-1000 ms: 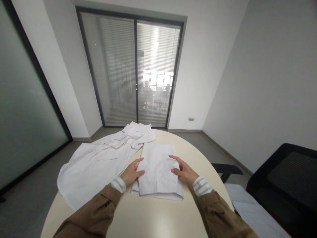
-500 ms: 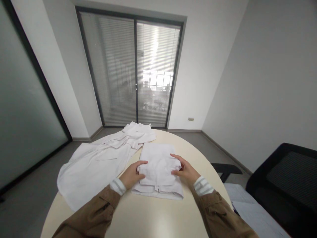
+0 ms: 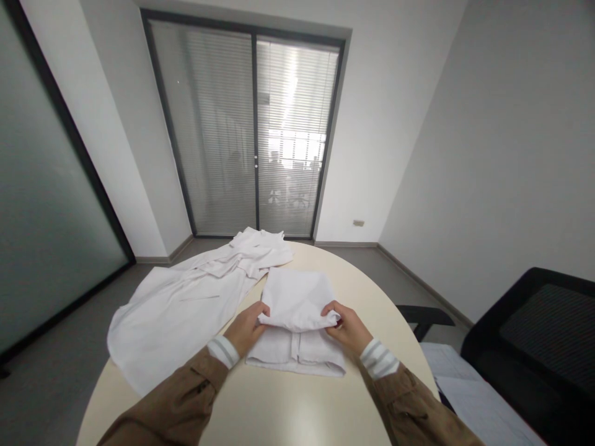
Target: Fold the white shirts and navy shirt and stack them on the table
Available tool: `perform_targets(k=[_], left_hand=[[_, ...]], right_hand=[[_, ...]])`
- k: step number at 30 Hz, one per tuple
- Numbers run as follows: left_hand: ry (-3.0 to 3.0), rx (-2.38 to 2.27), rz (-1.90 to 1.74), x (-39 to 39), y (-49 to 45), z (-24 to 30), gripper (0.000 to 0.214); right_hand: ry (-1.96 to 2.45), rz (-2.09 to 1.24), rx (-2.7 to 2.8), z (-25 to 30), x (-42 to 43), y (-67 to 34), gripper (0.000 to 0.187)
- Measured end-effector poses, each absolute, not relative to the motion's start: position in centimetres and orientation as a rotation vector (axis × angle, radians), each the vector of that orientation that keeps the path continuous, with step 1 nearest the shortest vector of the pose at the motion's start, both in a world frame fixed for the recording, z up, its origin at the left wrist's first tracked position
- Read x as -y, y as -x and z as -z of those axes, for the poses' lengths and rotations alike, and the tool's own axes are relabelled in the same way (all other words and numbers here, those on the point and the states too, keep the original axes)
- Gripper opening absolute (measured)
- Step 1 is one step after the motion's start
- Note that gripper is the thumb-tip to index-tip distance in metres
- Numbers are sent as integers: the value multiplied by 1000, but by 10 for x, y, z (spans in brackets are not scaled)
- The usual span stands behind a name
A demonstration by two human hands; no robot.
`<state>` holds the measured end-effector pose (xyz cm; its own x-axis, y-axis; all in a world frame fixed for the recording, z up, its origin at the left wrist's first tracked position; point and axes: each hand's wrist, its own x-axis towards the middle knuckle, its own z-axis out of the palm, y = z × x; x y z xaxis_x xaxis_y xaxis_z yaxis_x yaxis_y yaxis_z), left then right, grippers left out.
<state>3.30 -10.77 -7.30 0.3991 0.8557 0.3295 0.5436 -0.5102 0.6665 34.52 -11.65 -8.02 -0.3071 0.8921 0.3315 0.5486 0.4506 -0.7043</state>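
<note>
The folded white garment (image 3: 297, 296) lies mid-frame on the desk (image 3: 279, 406), with its long axis running up the frame toward the window. The left hand (image 3: 248, 326) and right hand (image 3: 348, 326) each have their grip clamped on its lifted upper layer. The cloth hides their fingertips. The fabric is plain and creased.

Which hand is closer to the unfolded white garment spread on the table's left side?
Left. The left hand sits right beside the unfolded white garment; the right hand is across the folded cloth from it.
</note>
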Motion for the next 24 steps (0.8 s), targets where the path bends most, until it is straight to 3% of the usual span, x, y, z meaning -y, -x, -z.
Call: perform_targets(k=[12,18,24], left_hand=[[-2497,-1028,-290,122,-24,74,24],[-2615,-1114,-269,126,-24,65,29],[-2877,-1046,-413,132,-24,49,30]], right_hand=[[1239,-763,2252,76,151,-343,24],[1193,-529,2444,76,158,-346,30],[1249,-82,2655,65,163,-347,41]])
